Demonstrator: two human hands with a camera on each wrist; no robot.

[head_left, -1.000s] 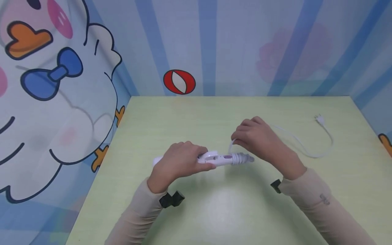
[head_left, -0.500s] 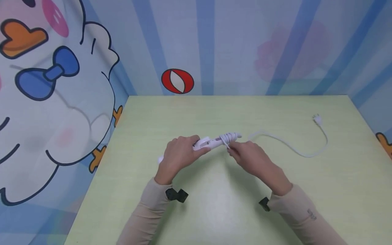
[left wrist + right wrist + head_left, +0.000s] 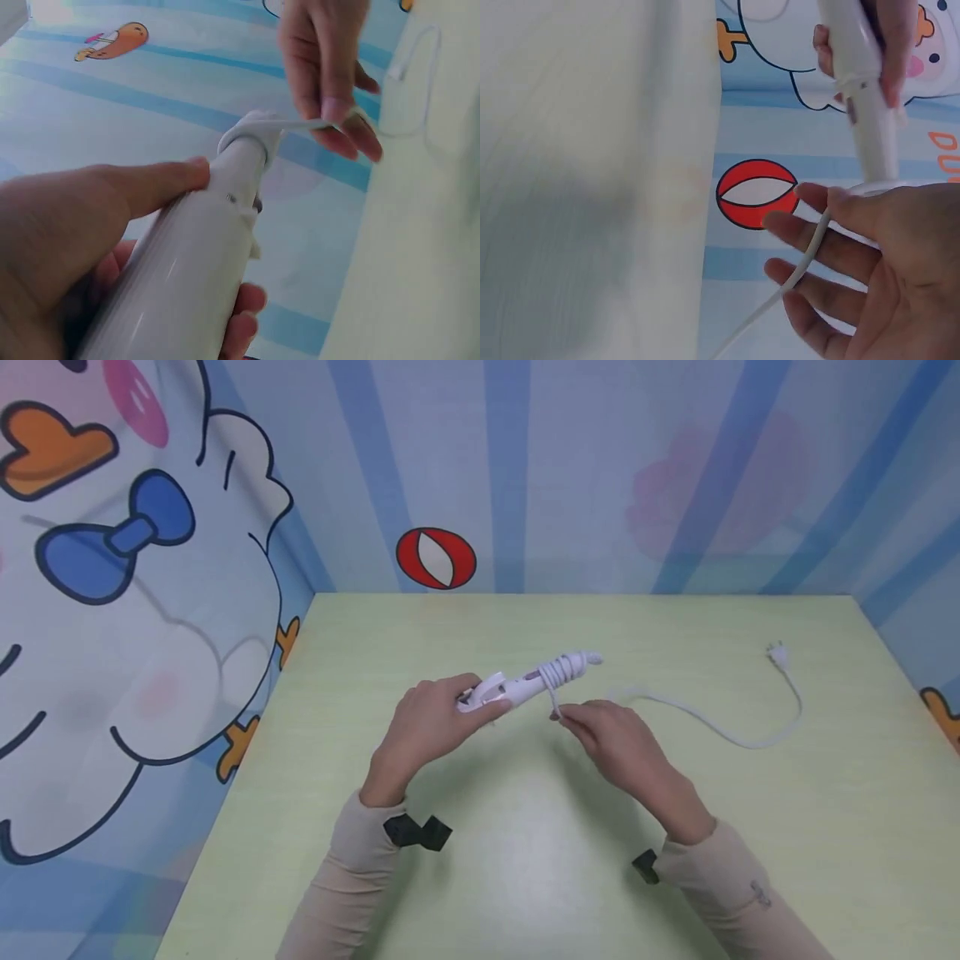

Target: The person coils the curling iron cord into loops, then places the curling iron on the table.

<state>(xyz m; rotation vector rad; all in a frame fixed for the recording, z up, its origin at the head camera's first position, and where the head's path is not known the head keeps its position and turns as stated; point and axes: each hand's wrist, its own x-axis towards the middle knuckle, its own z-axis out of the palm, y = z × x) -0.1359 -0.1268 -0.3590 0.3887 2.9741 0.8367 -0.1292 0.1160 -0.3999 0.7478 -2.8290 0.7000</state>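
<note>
My left hand (image 3: 427,722) grips a white curling iron (image 3: 522,691) round its body, thumb along the near side. The iron slants up and away to the right above the table. Several turns of its white cord (image 3: 562,672) lie round the handle's far end. On the near side of those turns, my right hand (image 3: 618,745) pinches the cord between thumb and index finger. The right wrist view has this cord (image 3: 806,259) running down across the other, loosely bent fingers. In the left wrist view, a stretch of cord (image 3: 292,125) spans straight from the handle to the right hand.
The cord's loose length (image 3: 705,718) curves over the pale green table (image 3: 510,885) to a white plug (image 3: 778,654) at the back right. A wall (image 3: 570,468) with blue stripes and cartoon prints rises behind the table and along its left side.
The right hand has come round from behind the iron to its near side, bringing the cord along. The left hand has tilted the iron's wrapped end up and away.
</note>
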